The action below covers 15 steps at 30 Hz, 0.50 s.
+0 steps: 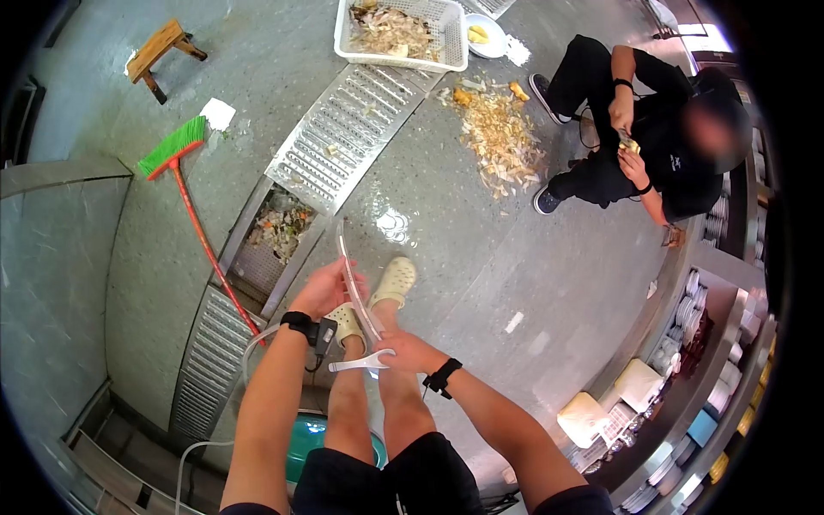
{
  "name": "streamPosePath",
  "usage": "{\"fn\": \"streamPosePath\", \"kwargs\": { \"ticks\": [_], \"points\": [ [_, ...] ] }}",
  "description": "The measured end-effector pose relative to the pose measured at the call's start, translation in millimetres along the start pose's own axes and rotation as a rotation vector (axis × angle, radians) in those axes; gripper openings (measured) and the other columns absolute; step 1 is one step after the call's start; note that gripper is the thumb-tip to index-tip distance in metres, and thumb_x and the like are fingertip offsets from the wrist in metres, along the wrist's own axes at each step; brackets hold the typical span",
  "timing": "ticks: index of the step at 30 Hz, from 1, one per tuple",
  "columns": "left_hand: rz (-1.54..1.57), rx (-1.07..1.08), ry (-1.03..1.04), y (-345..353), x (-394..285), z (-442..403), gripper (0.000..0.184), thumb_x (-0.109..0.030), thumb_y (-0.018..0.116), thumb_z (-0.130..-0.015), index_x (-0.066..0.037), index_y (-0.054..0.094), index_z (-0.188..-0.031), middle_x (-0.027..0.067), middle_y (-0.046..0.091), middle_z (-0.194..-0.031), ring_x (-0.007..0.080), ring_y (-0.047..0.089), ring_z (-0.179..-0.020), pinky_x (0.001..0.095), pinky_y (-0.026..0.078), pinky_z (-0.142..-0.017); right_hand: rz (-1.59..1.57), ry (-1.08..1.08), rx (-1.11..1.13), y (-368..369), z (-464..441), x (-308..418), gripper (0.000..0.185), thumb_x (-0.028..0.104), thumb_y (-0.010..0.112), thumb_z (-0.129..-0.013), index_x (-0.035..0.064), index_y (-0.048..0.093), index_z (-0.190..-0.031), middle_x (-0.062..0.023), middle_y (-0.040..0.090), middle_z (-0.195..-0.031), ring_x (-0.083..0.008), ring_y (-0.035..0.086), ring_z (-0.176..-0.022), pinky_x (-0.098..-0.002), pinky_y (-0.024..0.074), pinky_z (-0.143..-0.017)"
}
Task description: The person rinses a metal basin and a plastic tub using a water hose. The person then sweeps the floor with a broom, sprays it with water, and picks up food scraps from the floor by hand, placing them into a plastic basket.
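A clear, flexible hose runs between my hands over my shoes. My left hand is at its upper part, palm turned inward, with the fingers curled behind it. My right hand is closed around its lower end. A white, handle-shaped piece sticks out to the left from that hand; I cannot make out its kind. The hose's far end points toward an uncovered floor drain holding food scraps.
Slotted metal covers line the drain. A white basket of peelings and a scrap pile lie ahead. A seated co-worker holds something yellowish. A green-bristled broom, wooden stool, green basin and dish shelves surround me.
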State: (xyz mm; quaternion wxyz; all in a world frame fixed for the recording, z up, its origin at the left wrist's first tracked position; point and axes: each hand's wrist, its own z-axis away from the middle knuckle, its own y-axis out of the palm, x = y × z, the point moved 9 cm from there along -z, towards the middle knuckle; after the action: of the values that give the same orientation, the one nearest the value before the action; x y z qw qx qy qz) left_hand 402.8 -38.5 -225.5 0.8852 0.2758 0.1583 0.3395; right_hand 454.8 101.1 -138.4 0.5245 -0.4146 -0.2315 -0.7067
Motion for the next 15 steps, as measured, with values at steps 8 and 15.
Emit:
{"fn": "streamPosePath", "kwargs": {
  "ticks": [8, 15],
  "points": [
    [-0.03, -0.177, 0.095, -7.1, 17.2, -2.3, 0.033, -0.039, 0.039, -0.1, -0.007, 0.045, -0.106, 0.0044, 0.05, -0.071, 0.0179, 0.05, -0.058, 0.0348, 0.045, -0.056, -0.027, 0.011, 0.081, 52.9, 4.2, -18.1, 0.027, 0.014, 0.057, -0.079, -0.0001, 0.065, -0.101, -0.0175, 0.06, -0.1, -0.0347, 0.059, -0.095, -0.039, 0.0471, -0.085],
    [0.006, -0.361, 0.25, -31.2, 13.7, 0.3, 0.017, -0.023, 0.047, -0.09, -0.006, 0.051, -0.088, 0.0027, 0.047, -0.064, 0.014, 0.045, -0.05, 0.0299, 0.039, -0.045, -0.02, 0.022, 0.092, 46.3, 15.8, -15.6, 0.025, 0.019, 0.055, -0.08, 0.0018, 0.065, -0.096, -0.0164, 0.059, -0.096, -0.0343, 0.058, -0.094, -0.0411, 0.0467, -0.083]
  ]
}}
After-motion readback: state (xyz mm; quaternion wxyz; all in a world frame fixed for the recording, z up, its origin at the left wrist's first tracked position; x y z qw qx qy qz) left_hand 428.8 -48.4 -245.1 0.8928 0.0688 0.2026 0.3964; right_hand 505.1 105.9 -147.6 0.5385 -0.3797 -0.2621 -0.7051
